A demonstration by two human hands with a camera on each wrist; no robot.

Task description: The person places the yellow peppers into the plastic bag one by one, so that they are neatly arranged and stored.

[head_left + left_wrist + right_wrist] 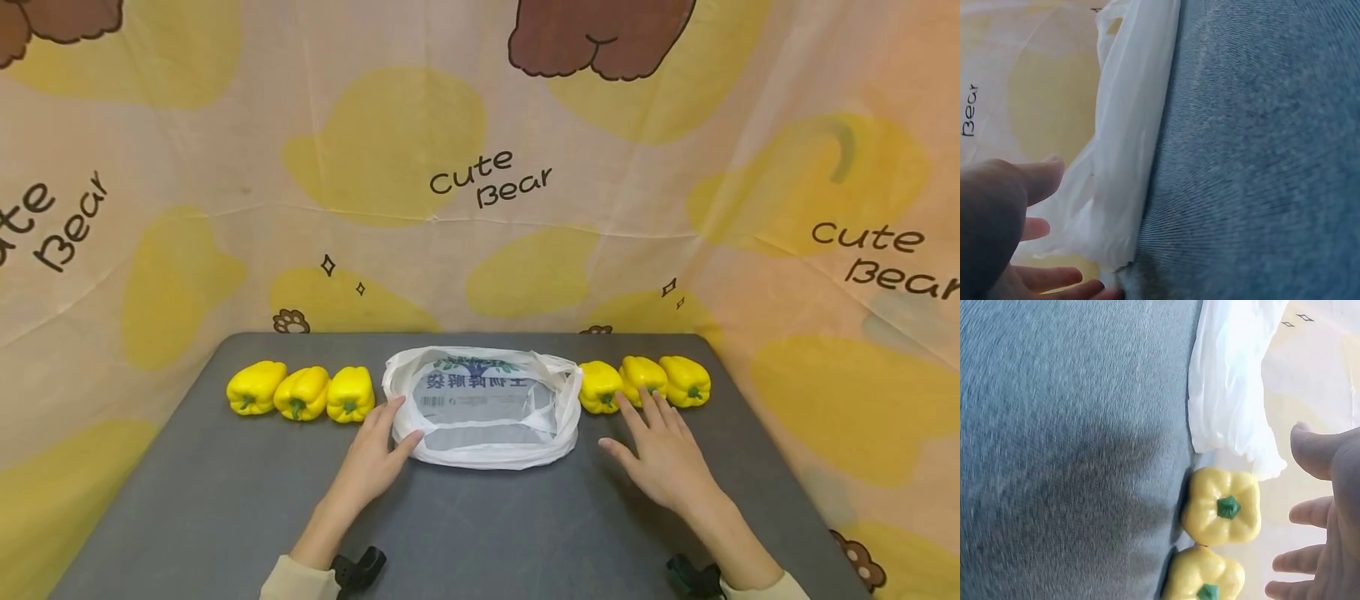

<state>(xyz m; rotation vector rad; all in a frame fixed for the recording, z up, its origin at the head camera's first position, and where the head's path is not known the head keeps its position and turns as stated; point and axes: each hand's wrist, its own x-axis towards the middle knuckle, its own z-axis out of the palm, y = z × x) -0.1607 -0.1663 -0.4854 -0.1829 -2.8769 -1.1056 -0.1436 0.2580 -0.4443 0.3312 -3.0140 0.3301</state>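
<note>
A white plastic bag with printed characters lies with its mouth spread wide in the middle of the table. My left hand is at the bag's left edge, thumb and fingers apart, overlapping the rim in the head view. In the left wrist view its thumb is beside the white plastic. My right hand hovers before the right-hand peppers with fingers spread and nothing held. Nearest to it are a yellow bell pepper against the bag and a second yellow pepper, partly covered by the fingertips.
Another yellow pepper ends the right row. Left of the bag stand three more: an outer pepper, a middle pepper and an inner pepper. Behind the grey table hangs a patterned cloth, which also lines both sides.
</note>
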